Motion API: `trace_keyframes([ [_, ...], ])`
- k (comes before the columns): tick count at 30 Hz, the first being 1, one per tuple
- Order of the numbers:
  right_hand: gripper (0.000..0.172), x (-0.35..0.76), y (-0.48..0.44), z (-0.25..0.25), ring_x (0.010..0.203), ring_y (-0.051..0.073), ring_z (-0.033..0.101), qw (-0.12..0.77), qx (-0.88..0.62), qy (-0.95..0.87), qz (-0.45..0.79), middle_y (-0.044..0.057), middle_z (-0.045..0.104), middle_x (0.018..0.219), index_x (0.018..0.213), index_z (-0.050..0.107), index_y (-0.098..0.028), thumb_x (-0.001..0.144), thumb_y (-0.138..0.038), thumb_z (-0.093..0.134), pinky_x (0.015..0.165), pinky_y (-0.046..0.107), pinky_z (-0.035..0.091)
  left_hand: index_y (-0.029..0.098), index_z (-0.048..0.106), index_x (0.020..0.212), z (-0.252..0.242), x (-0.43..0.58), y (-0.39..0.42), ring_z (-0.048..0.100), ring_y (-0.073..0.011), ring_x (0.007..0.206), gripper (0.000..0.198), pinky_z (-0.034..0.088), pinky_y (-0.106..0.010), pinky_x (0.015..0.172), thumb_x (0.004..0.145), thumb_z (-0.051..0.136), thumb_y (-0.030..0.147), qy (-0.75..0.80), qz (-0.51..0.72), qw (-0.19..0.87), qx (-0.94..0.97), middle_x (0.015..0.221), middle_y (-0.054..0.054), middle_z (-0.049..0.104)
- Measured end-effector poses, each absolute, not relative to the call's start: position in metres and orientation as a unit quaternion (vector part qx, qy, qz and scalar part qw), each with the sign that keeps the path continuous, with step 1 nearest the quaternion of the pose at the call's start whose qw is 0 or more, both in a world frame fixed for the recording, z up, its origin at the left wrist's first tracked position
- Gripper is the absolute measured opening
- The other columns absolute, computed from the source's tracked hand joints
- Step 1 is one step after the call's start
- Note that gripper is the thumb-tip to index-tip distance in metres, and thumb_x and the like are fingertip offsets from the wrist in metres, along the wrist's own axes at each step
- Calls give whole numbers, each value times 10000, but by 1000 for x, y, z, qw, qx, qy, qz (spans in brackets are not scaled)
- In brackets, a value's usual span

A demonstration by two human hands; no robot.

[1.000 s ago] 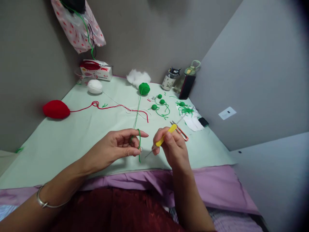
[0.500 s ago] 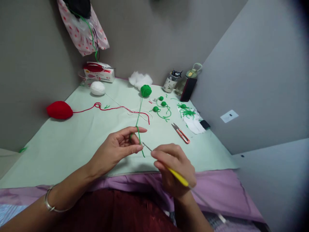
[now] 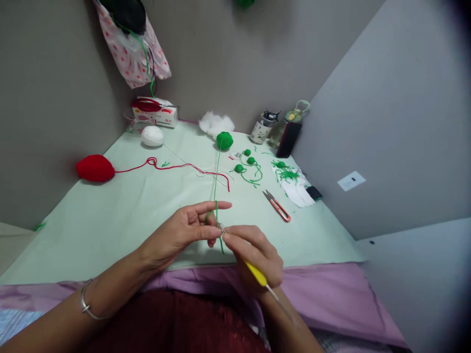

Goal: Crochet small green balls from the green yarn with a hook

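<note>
Where hands [image 3: 186, 228] [image 3: 259, 250] nearly meet, green yarn [image 3: 217, 212], hook [image 3: 256, 273]

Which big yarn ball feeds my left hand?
The green ball, by the white fluff: its strand reaches your left hand; the red ball and white ball trail theirs across the table.

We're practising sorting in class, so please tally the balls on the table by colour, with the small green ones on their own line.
Red yarn ball: 1
White yarn ball: 1
Large green yarn ball: 1
Small green balls: 4, one of them by the green scraps
Total: 7
</note>
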State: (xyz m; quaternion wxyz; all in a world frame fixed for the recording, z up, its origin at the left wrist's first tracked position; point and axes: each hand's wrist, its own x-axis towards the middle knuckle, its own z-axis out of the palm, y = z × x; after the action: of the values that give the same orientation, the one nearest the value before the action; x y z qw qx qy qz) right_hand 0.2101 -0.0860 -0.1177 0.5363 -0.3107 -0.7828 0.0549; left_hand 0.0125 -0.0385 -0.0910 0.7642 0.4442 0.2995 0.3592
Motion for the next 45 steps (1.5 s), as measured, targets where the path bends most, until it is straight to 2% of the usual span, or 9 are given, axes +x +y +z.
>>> trace_keyframes([
  [4, 440, 213, -78, -98, 927, 178, 724, 517, -317, -789, 95, 73, 759, 1065, 1304, 678, -281, 959, -25, 585, 747, 311, 608, 247, 727, 1299, -90, 12, -36, 581, -121, 679, 540, 469, -289, 736, 781, 873, 301, 326, 371, 738, 460, 758, 46, 630],
  [9, 203, 220, -74, -72, 844, 172, 653, 435, -325, -832, 113, 64, 733, 924, 1102, 678, -205, 991, -88, 555, 741, 320, 556, 236, 739, 1276, -87, 11, -38, 579, -133, 698, 497, 450, -297, 702, 795, 854, 291, 362, 346, 703, 505, 779, 34, 640],
  [14, 184, 221, -65, -77, 725, 133, 646, 513, -375, -662, 397, 18, 677, 827, 911, 703, -209, 1029, -272, 576, 705, 288, 558, 259, 769, 1231, -86, 11, -39, 553, -122, 720, 407, 428, -265, 669, 829, 832, 275, 336, 338, 712, 516, 818, 20, 655],
  [19, 178, 211, -59, -103, 619, 110, 634, 585, -321, -437, 603, 7, 689, 780, 918, 763, -214, 955, -377, 700, 608, 255, 580, 323, 802, 1177, -92, 9, -38, 563, -108, 762, 304, 444, -240, 718, 879, 798, 263, 291, 391, 713, 504, 831, 26, 640],
  [22, 163, 203, -67, -112, 628, 115, 656, 612, -319, -467, 554, 9, 699, 795, 984, 788, -251, 978, -365, 672, 619, 268, 598, 330, 814, 1150, -94, 13, -41, 582, -101, 772, 303, 458, -231, 758, 859, 823, 245, 297, 412, 708, 490, 822, 33, 640],
  [27, 335, 188, -90, -118, 870, 179, 716, 587, -429, -683, 64, 51, 724, 1000, 1205, 772, -321, 953, -125, 673, 748, 317, 621, 313, 782, 1234, -96, 27, -54, 598, -102, 776, 414, 475, -228, 787, 830, 863, 267, 320, 458, 713, 424, 809, 36, 675],
  [30, 497, 183, -93, -122, 989, 214, 712, 568, -417, -707, -53, 70, 726, 1098, 1325, 714, -342, 919, -57, 687, 805, 349, 627, 279, 777, 1247, -95, 32, -60, 598, -107, 768, 446, 475, -231, 775, 814, 877, 314, 313, 455, 753, 356, 800, 27, 669],
  [39, 246, 200, -83, -108, 785, 156, 698, 676, -374, -577, 264, 18, 744, 896, 1091, 779, -283, 1008, -154, 587, 713, 324, 572, 265, 811, 1199, -90, 18, -51, 520, -116, 793, 350, 415, -224, 793, 849, 819, 284, 316, 424, 762, 373, 809, 14, 591],
  [45, 180, 206, -79, -103, 656, 123, 679, 685, -342, -472, 437, 13, 718, 836, 939, 799, -236, 1000, -259, 630, 628, 281, 569, 246, 846, 1099, -92, 15, -50, 521, -145, 814, 268, 416, -259, 796, 840, 802, 298, 316, 414, 759, 389, 823, -17, 637],
])
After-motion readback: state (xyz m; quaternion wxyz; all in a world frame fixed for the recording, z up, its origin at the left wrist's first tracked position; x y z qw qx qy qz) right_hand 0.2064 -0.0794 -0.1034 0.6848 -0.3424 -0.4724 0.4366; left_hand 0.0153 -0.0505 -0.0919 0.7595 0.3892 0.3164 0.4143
